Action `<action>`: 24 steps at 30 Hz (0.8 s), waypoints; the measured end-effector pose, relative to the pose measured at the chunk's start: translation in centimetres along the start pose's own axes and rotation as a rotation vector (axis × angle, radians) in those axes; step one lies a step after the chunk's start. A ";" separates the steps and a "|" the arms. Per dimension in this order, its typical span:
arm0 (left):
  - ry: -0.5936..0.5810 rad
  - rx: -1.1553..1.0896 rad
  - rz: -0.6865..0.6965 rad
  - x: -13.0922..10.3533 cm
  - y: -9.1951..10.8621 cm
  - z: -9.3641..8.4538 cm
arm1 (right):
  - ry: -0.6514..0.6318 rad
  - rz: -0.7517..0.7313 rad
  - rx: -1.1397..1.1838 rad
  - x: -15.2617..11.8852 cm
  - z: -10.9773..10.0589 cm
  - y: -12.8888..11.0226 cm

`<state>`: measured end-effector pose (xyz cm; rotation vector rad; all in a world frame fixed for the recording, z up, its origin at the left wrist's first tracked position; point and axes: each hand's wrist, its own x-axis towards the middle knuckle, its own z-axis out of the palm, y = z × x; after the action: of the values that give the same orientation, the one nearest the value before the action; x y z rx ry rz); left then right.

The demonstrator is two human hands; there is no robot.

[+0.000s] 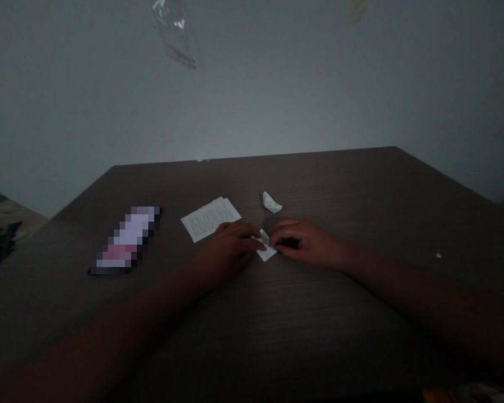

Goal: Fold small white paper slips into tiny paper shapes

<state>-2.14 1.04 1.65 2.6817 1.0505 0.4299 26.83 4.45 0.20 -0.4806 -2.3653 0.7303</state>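
Note:
A small folded piece of printed paper lies on the table between my two hands. My left hand has its thumb and fingertips closed on the paper's left side. On the other side, my right hand pinches the paper's edge between thumb and fingers. The fingers cover much of the sheet, so its full shape is hidden. Just beyond my hands sits another folded paper piece, partly raised off the table. Printed paper sheets lie in a small stack beside my left hand.
At the left of the dark wooden table lies a phone with its screen blurred out. A tiny white scrap is at the right. A clear plastic bag hangs on the wall. Dark items show at the far left edge.

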 end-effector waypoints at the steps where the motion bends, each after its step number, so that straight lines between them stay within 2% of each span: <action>1: -0.006 0.000 0.005 0.0 0.1 -0.2 | 0.002 -0.013 0.004 0.0 0.0 0.0; 7: -0.064 0.039 0.037 -0.1 1.1 -1.2 | -0.009 -0.051 0.001 0.2 -0.3 0.4; 14: -0.071 0.013 -0.006 -0.2 2.3 -1.9 | -0.010 -0.070 -0.011 0.3 -0.8 1.4; 24: -0.049 -0.046 -0.016 0.3 1.2 -0.9 | -0.016 -0.010 -0.120 0.6 0.0 1.7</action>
<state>-1.50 0.44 2.97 2.6279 1.0353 0.3786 26.66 6.08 -0.53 -0.5152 -2.4340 0.5918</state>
